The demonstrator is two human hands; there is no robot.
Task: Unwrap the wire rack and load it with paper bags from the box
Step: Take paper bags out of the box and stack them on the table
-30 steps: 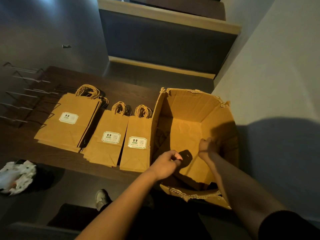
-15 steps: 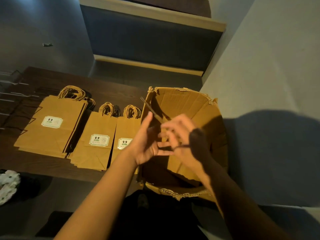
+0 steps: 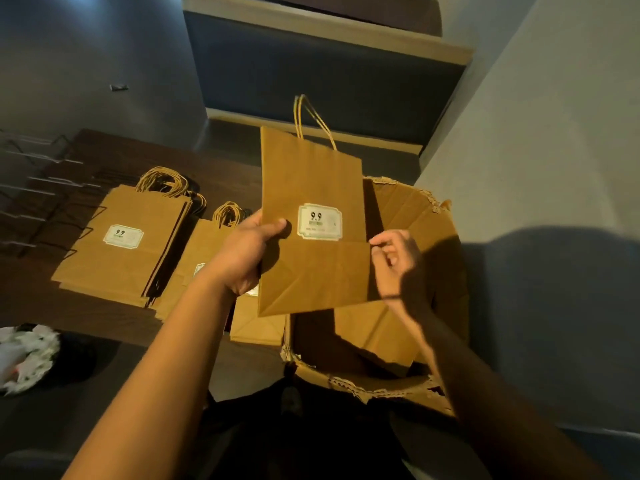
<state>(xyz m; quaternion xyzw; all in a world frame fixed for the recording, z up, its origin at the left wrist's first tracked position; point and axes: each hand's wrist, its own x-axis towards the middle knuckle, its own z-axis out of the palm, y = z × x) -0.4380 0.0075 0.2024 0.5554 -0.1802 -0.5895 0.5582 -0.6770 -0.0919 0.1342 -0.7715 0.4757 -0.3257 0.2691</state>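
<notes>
A flat brown paper bag [image 3: 311,188] with a white "9.9" label and twisted handles is held up over the left rim of the open cardboard box [image 3: 422,220]. My left hand [image 3: 247,254] grips its left edge, thumb on the front. My right hand [image 3: 394,261] pinches the right edge at the folded bottom flap. Another flat bag [image 3: 374,330] leans inside the box. Stacks of the same bags [image 3: 121,244] lie on the dark wooden step to the left. The wire rack [image 3: 41,188] lies at the far left, dim and partly cut off.
Stair steps [image 3: 325,77] rise behind the box. A grey wall [image 3: 536,150] runs along the right. Crumpled white wrapping sits in a dark bin [image 3: 24,358] at the lower left. My shoe [image 3: 291,400] shows below the box.
Both hands came up out of the box. They now hold a flat paper bag in the open, label facing me.
</notes>
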